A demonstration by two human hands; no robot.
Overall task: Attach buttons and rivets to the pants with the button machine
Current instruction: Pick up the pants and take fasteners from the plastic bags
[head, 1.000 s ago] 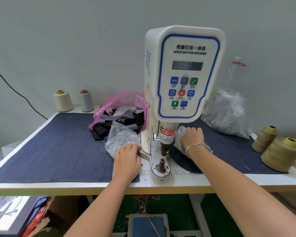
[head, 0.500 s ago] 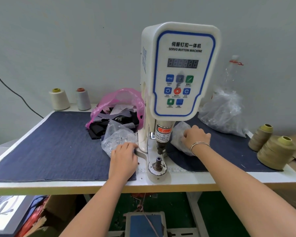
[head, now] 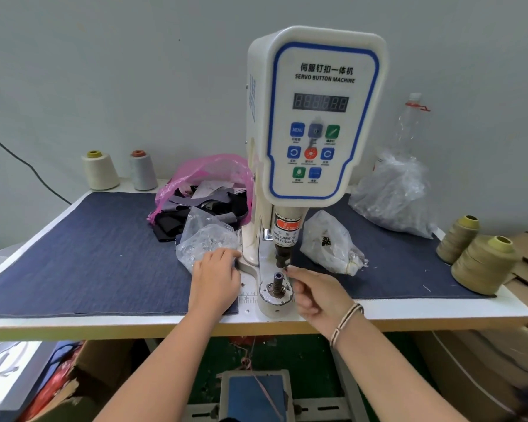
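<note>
Denim: we see a dark blue cloth (head: 83, 254) spread flat over the white table (head: 409, 312), with the machine (head: 314, 117) standing at the middle of it.
Machine: white body, blue-edged panel that reads "SERVO BUTTON MACHINE"; its punch (head: 282, 258) hangs just above the lower die (head: 277, 281).
Right hand: our right hand (head: 314, 295) is beside the die, thumb and forefinger pressed together in a pinch at the punch tip; we cannot tell what small piece they hold. The other fingers curl under. A bracelet (head: 346, 322) sits on the wrist.
Left hand: our left hand (head: 215, 277) rests palm down on the cloth, fingers straight and close together, tips touching a clear bag (head: 205, 242).
Buttons: a second clear bag (head: 329, 242), with dark pieces inside, lies right of the machine's post.
Pants: we make out none for certain on the table.
Scraps: a pink bag (head: 208, 175) of dark fabric pieces sits behind the left clear bag.
Thread: two pale cones (head: 119, 170) at back left, two olive cones (head: 476, 254) at the right edge.
Pedal: a blue-topped pedal (head: 253, 394) lies under the table.
</note>
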